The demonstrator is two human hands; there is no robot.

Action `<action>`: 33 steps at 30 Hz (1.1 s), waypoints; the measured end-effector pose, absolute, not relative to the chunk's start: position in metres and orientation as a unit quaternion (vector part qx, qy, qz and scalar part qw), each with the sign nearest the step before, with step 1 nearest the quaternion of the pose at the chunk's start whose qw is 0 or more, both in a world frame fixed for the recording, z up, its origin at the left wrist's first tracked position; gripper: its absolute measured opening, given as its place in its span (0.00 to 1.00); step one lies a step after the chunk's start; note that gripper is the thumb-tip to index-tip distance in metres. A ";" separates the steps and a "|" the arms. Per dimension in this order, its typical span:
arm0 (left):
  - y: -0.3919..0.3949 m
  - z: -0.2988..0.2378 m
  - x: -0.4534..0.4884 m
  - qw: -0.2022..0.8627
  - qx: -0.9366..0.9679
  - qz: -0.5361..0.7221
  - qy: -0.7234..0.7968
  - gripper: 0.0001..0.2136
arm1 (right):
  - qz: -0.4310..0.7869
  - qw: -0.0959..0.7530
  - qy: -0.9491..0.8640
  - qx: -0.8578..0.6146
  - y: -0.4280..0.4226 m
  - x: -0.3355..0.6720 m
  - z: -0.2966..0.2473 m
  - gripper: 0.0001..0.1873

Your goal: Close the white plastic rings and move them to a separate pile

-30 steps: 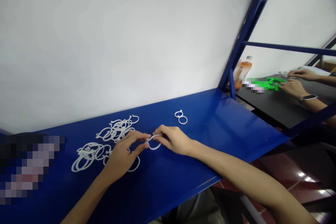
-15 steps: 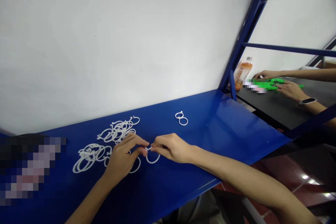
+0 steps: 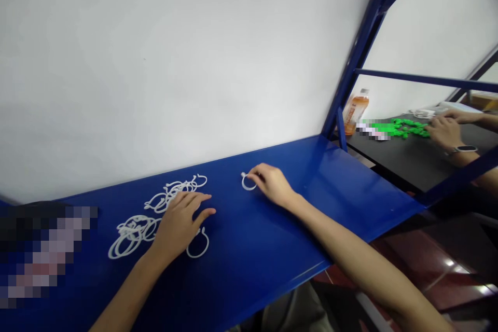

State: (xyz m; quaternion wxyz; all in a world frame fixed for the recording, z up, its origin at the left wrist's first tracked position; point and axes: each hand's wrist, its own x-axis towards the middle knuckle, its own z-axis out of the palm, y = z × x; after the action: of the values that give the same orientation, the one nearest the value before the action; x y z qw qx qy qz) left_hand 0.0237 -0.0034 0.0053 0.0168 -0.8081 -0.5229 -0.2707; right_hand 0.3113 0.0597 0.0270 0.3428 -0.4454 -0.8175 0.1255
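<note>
My right hand (image 3: 274,184) is over the blue table, its thumb and fingers pinched on a white plastic ring (image 3: 245,185) with a small knob at its top. My left hand (image 3: 182,218) hovers at the near side of the piles with thumb and fingers apart, holding nothing. Behind and beside it lies a tangled pile of white rings (image 3: 157,202), partly covered by the hand. A second pile of white rings (image 3: 130,236) lies to its left. One open white ring (image 3: 197,245) rests just below the left hand, its gap facing up.
The blue table (image 3: 249,270) runs along a white wall. A dark item with a blurred-out patch (image 3: 46,254) lies at the left. Past the blue metal frame (image 3: 342,109), a co-worker's hands (image 3: 447,132) are at green pieces (image 3: 408,128) on a black table, near an orange drink bottle (image 3: 356,111).
My right hand has moved away from my left, up and right, carrying the ring. It now hides the spot where two rings lay. My left hand has let go and opened.
</note>
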 end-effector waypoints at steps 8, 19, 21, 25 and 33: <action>0.023 -0.005 0.016 0.120 -0.798 -0.192 -0.559 0.25 | 0.096 0.293 -0.691 -0.654 0.112 0.366 0.013 0.11; 0.057 0.000 0.046 0.152 -0.804 -0.143 -0.557 0.13 | 0.085 0.255 -0.680 -0.682 0.103 0.361 0.015 0.12; 0.048 0.005 0.051 0.107 -0.831 -0.165 -0.521 0.11 | 0.075 0.262 -0.677 -0.684 0.102 0.359 0.016 0.12; 0.020 0.016 0.063 0.035 -0.858 -0.230 -0.457 0.09 | 0.045 0.287 -0.687 -0.666 0.097 0.355 0.022 0.12; -0.007 0.024 0.079 0.128 -0.849 -0.275 -0.433 0.06 | 0.246 0.362 -0.806 -0.399 0.053 0.312 0.036 0.13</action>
State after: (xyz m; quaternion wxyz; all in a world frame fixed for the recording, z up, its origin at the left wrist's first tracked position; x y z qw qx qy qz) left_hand 0.0787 -0.0075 0.0244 0.1283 -0.8488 -0.4329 -0.2751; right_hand 0.3121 0.0529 0.0359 0.3615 -0.3987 -0.8060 0.2464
